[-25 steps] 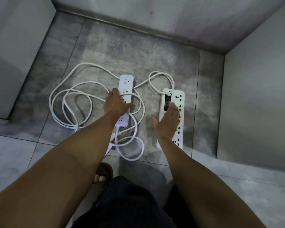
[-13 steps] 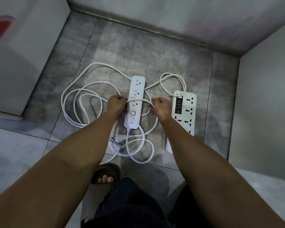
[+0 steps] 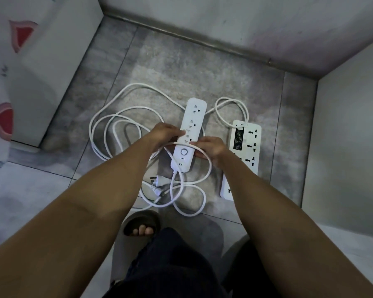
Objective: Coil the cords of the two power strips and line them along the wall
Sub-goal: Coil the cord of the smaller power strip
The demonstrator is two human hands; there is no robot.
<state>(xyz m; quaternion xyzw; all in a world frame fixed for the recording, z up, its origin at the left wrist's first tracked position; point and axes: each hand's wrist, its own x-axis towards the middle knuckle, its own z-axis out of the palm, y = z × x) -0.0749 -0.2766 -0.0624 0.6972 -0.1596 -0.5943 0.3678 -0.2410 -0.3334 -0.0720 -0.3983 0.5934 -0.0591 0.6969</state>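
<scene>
A narrow white power strip [image 3: 192,123] with a round button lies on the grey floor mid-frame. Its white cord [image 3: 108,117] sprawls in loose loops to the left and below, ending in a plug [image 3: 156,183]. My left hand [image 3: 163,136] grips the strip's left edge, fingers over its face. My right hand [image 3: 211,147] pinches a loop of cord that crosses the strip at its right edge. A wider white power strip [image 3: 247,147] with a black USB panel lies to the right, partly under my right forearm; its cord makes a small loop [image 3: 232,108] above it.
A wall with a dark skirting [image 3: 202,41] runs across the top. A pale cabinet side [image 3: 349,147] stands at right, a white unit [image 3: 58,61] at left, patterned fabric [image 3: 0,104] at far left. My sandalled foot [image 3: 141,224] sits below the cords.
My right hand left the wide strip and came to the narrow strip, taking hold of a cord loop. My left hand shifted to the strip's left edge. The camera moved closer.
</scene>
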